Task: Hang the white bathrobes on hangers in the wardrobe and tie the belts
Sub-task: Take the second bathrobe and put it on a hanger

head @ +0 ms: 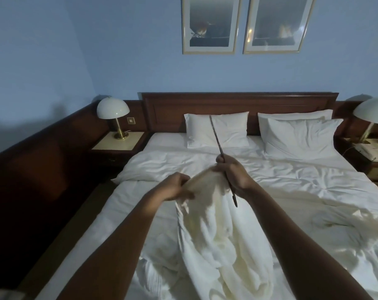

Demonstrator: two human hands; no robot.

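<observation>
White terry bathrobe is held up over the bed, its lower part trailing down onto the duvet toward the camera. Step in hand, as judged: the robe is being fitted onto a hanger, before anything goes to the wardrobe, which is not in view. Hanger is dark and thin, seen edge-on, slanting from in front of the left pillow down past the wrist.

Right hand is curled round the hanger's middle, fingers closed on it, also touching the bunched top of the robe. Left hand pinches the robe's upper edge, likely collar or shoulder; fingers curled into the fabric. Motion blur is present at the cloth, so the exact fold cannot be told.

Next move, as judged: one hanger end is to be slid into a shoulder, fabric pulled over with the left hand, then the other side. Belt not made out. More white fabric lies rumpled at right on the bed, possibly a second robe; cannot be confirmed.
</observation>
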